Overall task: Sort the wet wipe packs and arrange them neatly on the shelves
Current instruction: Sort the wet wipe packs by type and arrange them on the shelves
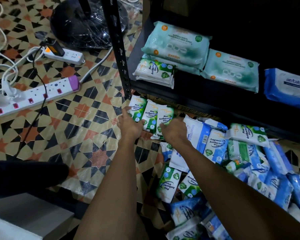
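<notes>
Three green-and-white Pine Antibacterial wipe packs point(151, 115) lie side by side on the tiled floor by the black shelf's front edge point(189, 99). My left hand point(129, 124) presses against the left side of this row, fingers around the leftmost pack. My right hand point(174, 130) grips the rightmost pack from the right. On the shelf sit a stack of pine packs point(154, 72), two stacks of teal Guardian packs point(177, 44) and a blue Antabax pack point(287, 87). A jumbled heap of blue and green packs point(232, 167) covers the floor to the right.
The shelf's black upright post point(119, 49) stands just left of the row. Two white power strips point(35, 95) with cables lie on the patterned floor to the left. A black plastic bag point(87, 23) sits at the back. A white box point(24, 217) fills the lower left corner.
</notes>
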